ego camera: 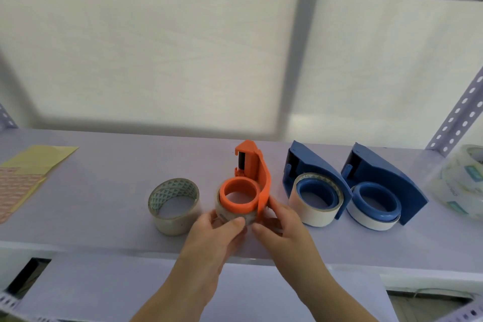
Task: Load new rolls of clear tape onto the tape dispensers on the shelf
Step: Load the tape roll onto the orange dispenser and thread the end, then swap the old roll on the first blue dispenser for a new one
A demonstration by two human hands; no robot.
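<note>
An orange tape dispenser (257, 172) lies on its side on the pale shelf (104, 191), and a clear tape roll (228, 213) sits around its orange hub. My left hand (222, 230) pinches the front of that clear roll. My right hand (281, 225) grips the dispenser's lower right edge. A second clear roll with a triangle-patterned core (173, 205) stands loose to the left. Two blue dispensers (311, 175) (386, 183) lie to the right, each with a white roll on its hub.
A wrapped pack of clear tape rolls (462, 183) sits at the far right by the perforated shelf post (460, 115). Yellow and patterned paper sheets (28, 172) lie at the far left. A lower shelf board (104, 287) is below.
</note>
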